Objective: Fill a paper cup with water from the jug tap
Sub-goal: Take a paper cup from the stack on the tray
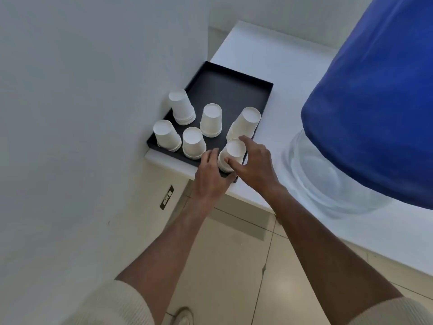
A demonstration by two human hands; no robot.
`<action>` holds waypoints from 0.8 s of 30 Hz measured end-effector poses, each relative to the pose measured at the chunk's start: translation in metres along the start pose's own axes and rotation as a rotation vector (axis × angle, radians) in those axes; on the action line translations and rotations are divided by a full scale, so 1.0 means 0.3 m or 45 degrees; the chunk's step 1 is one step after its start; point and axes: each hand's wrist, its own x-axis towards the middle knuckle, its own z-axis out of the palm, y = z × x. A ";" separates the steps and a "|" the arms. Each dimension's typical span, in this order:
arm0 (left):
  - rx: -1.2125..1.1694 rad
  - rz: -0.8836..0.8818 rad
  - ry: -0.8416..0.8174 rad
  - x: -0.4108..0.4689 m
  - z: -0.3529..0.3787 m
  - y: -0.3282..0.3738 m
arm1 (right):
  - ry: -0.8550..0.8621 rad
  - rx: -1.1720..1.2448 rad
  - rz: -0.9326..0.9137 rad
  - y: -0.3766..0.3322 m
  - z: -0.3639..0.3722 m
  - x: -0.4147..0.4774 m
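Several short stacks of upside-down white paper cups stand on a black tray [225, 85] at the counter's left end. The nearest stack [234, 150] sits at the tray's front right corner. My right hand [254, 164] wraps its thumb and fingers around the top cup of that stack. My left hand [210, 174] presses against the stack's lower left side, by the tray's front edge. The big water jug [375, 102] under a blue cover fills the right side; its clear lower part [311, 184] rests on the counter. No tap is in view.
The white counter [276, 57] runs along the wall, which closes in on the left behind the tray. A wall socket [166, 197] sits below the counter. Beige floor tiles [234, 266] and a shoe [184, 316] lie beneath my arms.
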 end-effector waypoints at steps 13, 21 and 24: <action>-0.014 -0.057 0.038 0.019 0.030 -0.021 | 0.121 0.180 0.040 -0.006 -0.021 0.000; -0.052 -0.082 0.063 0.008 0.029 -0.024 | 0.167 0.231 0.039 -0.022 -0.032 -0.003; -0.041 -0.082 0.057 0.011 0.031 -0.022 | 0.198 0.257 0.030 -0.031 -0.045 -0.011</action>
